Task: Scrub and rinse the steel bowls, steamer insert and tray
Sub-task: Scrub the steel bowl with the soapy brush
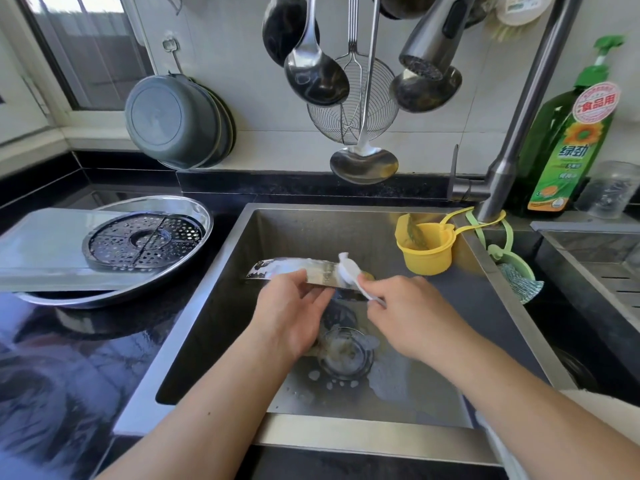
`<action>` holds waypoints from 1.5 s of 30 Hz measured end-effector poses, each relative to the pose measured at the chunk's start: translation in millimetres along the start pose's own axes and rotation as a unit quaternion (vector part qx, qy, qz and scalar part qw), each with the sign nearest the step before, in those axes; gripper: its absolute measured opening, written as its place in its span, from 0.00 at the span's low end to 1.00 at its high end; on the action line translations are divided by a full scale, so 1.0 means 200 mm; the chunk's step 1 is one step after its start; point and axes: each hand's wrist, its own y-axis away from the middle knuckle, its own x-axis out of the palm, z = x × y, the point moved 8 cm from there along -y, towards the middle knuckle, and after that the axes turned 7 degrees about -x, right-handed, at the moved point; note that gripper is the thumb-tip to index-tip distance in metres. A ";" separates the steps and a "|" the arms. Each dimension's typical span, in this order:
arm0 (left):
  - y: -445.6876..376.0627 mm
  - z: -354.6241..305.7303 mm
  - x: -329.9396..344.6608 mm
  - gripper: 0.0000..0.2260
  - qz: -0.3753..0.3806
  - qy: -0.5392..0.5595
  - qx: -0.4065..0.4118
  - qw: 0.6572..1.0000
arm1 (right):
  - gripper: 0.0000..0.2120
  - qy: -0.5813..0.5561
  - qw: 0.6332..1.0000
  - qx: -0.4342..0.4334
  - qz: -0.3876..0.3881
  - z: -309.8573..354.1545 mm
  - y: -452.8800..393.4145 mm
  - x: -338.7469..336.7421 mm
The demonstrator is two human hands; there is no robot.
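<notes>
Left hand (294,308): grasps the near rim of a steel bowl (298,271), held tilted on edge over the middle of the sink (242,306).
Right hand (412,306): grasps a white brush (349,268), its head pressed on the bowl's rim.
Bowl: shiny, smeared with white foam.
Steamer insert (145,239): perforated disc lying in the oval tray (194,209) on the desk, left of the sink.
</notes>
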 end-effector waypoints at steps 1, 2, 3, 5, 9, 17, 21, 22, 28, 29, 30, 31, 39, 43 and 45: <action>0.00 0.02 0.01 0.11 0.004 -0.009 -0.005 1.000 | 0.25 -0.020 1.000 -0.020 0.003 0.05 -0.01 0.02; 0.00 0.02 0.01 0.10 0.008 -0.011 -0.006 1.000 | 0.25 -0.036 0.998 -0.045 0.004 0.10 -0.02 0.05; 0.00 0.02 0.01 0.10 0.009 -0.009 -0.003 1.000 | 0.25 -0.042 0.997 -0.067 0.000 0.15 -0.03 0.07; -0.01 0.00 -0.02 0.12 -0.001 0.003 0.007 1.000 | 0.24 -0.025 0.997 -0.068 -0.022 0.15 -0.05 0.07; -0.03 -0.03 -0.05 0.15 -0.018 0.027 0.006 0.999 | 0.23 0.025 0.999 0.027 -0.005 -0.07 -0.04 0.03; -0.04 0.00 -0.05 0.15 -0.020 0.009 0.000 1.000 | 0.24 -0.054 0.997 -0.056 -0.006 0.14 -0.03 0.10; -0.02 -0.09 -0.05 0.11 0.004 0.094 0.043 0.995 | 0.24 -0.018 0.999 0.025 -0.031 -0.07 -0.03 0.01; -0.01 -0.09 -0.04 0.10 0.009 0.101 0.042 0.994 | 0.24 -0.027 0.999 0.028 -0.030 -0.10 -0.03 0.00; -0.02 0.01 -0.01 0.10 0.016 0.022 -0.002 1.000 | 0.24 -0.058 0.996 -0.060 -0.018 0.15 -0.03 0.09; -0.03 -0.02 -0.03 0.12 0.013 0.050 0.011 0.999 | 0.24 -0.042 0.997 -0.053 -0.028 0.14 -0.03 0.08; -0.03 -0.06 -0.04 0.13 0.011 0.085 0.023 0.996 | 0.24 -0.028 0.998 -0.036 -0.035 0.10 -0.03 0.05; -0.03 -0.08 -0.05 0.14 0.011 0.116 0.033 0.993 | 0.24 -0.016 0.999 -0.011 -0.039 0.04 -0.03 0.03; -0.03 -0.02 -0.01 0.08 0.016 0.052 0.015 0.998 | 0.24 -0.092 0.994 -0.051 -0.012 0.14 -0.01 0.08; -0.04 -0.12 -0.09 0.10 0.001 0.134 0.052 0.990 | 0.24 -0.043 0.998 -0.006 -0.046 0.03 -0.02 0.03; -0.03 -0.12 -0.07 0.08 0.002 0.131 0.051 0.990 | 0.24 -0.042 0.998 0.033 -0.045 -0.08 -0.02 0.01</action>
